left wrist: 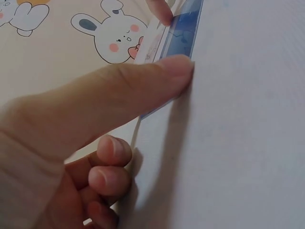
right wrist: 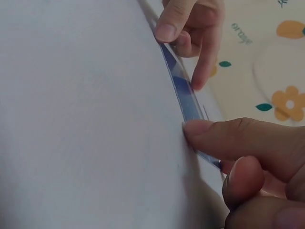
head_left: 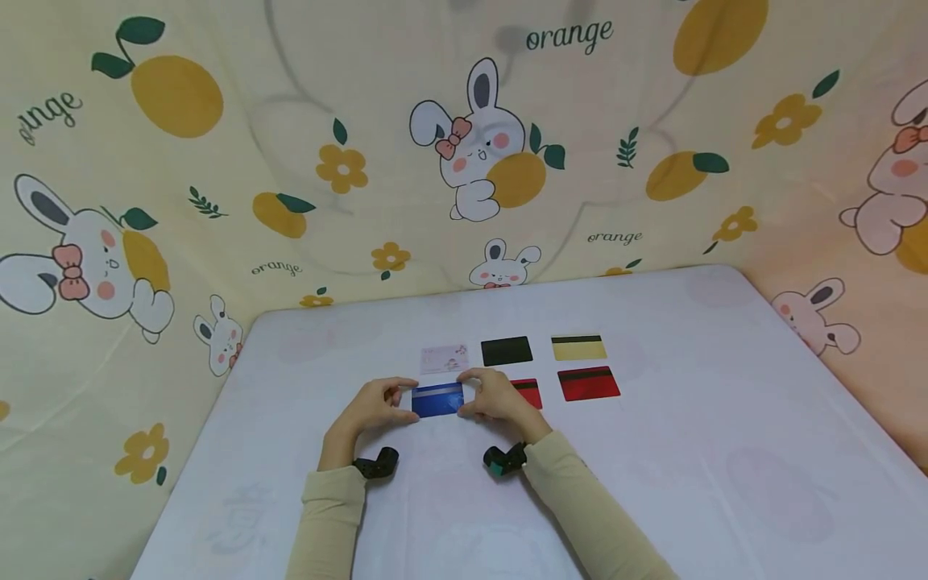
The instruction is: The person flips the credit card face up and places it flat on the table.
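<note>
A blue card (head_left: 437, 399) with a silver-grey stripe near its top edge lies at the front left of a group of cards. My left hand (head_left: 373, 405) holds its left end, thumb at the lower corner and forefinger at the upper one. At the other end my right hand (head_left: 496, 395) grips it the same way. In the left wrist view the thumb (left wrist: 176, 67) sits on the near edge of the card, which lies close along the tabletop. The right wrist view shows the right thumb (right wrist: 199, 130) at that edge too. Under the right hand, a red card (head_left: 531, 393) is partly hidden.
Behind the blue card lies a pale pink patterned card (head_left: 444, 359). To its right are a black card (head_left: 507, 350) and a gold card (head_left: 578, 348) with a dark stripe. Another red card (head_left: 589, 384) lies at front right. A patterned curtain (head_left: 406, 177) stands behind the white table (head_left: 696, 451).
</note>
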`<action>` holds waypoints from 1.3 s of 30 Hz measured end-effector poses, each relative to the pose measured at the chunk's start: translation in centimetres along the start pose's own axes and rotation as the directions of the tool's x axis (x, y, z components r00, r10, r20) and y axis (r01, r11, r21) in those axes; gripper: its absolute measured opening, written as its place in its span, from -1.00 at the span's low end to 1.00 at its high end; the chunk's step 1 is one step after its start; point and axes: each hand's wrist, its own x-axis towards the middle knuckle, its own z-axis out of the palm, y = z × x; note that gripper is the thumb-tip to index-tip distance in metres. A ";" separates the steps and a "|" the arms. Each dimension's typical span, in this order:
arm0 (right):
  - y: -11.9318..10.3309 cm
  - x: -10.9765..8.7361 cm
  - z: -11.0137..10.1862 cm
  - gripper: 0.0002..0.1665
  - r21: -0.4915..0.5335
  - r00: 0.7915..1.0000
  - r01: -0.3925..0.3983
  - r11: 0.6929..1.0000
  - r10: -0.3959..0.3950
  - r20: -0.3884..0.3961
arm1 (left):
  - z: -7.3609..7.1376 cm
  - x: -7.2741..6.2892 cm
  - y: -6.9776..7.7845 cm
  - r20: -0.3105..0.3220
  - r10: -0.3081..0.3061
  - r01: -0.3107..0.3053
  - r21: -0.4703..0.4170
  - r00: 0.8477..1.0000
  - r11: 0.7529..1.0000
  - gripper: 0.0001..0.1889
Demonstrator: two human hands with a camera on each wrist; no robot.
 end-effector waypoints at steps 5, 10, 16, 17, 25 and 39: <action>-0.3 0.0 0.1 -0.40 0.005 1.000 -0.012 1.000 0.012 0.005 | 0.0 0.0 -0.1 -0.001 0.006 -0.006 -0.006 1.000 1.000 -0.41; -0.5 0.1 0.3 -0.46 0.015 1.000 -0.004 1.000 0.004 0.015 | 0.1 0.1 0.2 0.009 0.003 -0.003 -0.003 1.000 1.000 -0.39; -0.5 0.3 0.5 -0.44 0.001 1.000 0.009 1.000 -0.009 -0.002 | 0.0 0.2 0.4 0.029 0.014 -0.014 0.000 0.999 1.000 -0.39; -0.4 0.4 0.6 -0.43 0.000 1.000 0.011 1.000 -0.011 -0.005 | 0.0 0.2 0.4 0.030 0.019 -0.019 -0.002 0.999 1.000 -0.39; -0.3 0.5 0.8 -0.41 0.017 1.000 0.006 1.000 -0.006 -0.009 | -0.3 0.0 0.5 0.018 0.066 -0.066 -0.009 0.998 0.998 -0.38; -0.1 0.1 0.1 -0.40 -0.001 0.998 0.054 0.999 -0.054 0.015 | -0.5 -0.2 0.4 -0.024 0.180 -0.177 0.084 0.983 0.981 -0.44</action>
